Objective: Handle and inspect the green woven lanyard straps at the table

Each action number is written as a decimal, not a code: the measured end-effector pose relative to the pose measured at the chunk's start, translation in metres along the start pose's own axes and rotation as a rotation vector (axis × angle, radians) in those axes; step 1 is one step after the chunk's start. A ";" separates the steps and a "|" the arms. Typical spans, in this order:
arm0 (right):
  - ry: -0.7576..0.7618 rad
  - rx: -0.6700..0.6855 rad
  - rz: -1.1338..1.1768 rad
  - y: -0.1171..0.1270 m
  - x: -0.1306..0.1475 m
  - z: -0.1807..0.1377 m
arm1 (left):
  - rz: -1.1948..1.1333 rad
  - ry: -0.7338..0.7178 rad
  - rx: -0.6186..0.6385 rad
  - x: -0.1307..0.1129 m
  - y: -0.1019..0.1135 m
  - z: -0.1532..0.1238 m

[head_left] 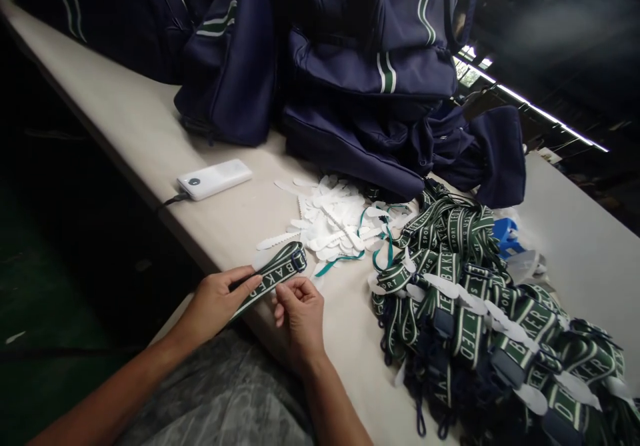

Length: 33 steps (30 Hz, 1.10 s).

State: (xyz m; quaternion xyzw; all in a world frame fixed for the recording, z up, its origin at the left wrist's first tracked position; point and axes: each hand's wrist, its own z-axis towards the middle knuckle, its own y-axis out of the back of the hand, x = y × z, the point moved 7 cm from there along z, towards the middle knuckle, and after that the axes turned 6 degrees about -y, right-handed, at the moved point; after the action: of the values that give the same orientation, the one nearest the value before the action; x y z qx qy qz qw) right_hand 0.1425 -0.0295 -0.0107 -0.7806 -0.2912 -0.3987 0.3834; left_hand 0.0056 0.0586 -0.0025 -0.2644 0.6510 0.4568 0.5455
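Observation:
A green strap (274, 271) with white lettering lies across the near edge of the table (125, 116). My left hand (215, 299) is closed on its lower end, thumb on top. My right hand (300, 309) pinches the strap's middle with curled fingers. A dark buckle sits at the strap's far end, near a heap of white plastic strips (333, 223).
A big pile of green lettered straps (470, 299) fills the table's right side. Several navy bags (350, 66) with green and white stripes are stacked at the back. A white power bank (214, 179) with a cable lies to the left. A blue object (505, 233) shows behind the straps.

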 end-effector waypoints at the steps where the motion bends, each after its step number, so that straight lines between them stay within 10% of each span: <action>1: -0.032 0.027 0.007 -0.001 -0.001 -0.001 | 0.002 0.006 0.011 0.001 -0.001 -0.001; 8: -0.166 0.238 -0.100 -0.001 0.000 -0.011 | -0.031 -0.014 0.096 -0.001 -0.006 -0.005; 16: 0.621 0.089 -0.753 -0.016 0.031 -0.022 | 0.011 -0.137 0.105 -0.012 -0.010 -0.012; 33: 0.463 -0.057 -0.544 -0.022 0.019 0.005 | 0.252 -0.243 -0.158 -0.013 -0.005 -0.024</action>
State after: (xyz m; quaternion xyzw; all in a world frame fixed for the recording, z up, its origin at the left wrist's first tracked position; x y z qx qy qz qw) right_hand 0.1377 -0.0110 0.0115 -0.5738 -0.3826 -0.6604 0.2972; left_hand 0.0022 0.0336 0.0083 -0.1660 0.5703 0.5998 0.5361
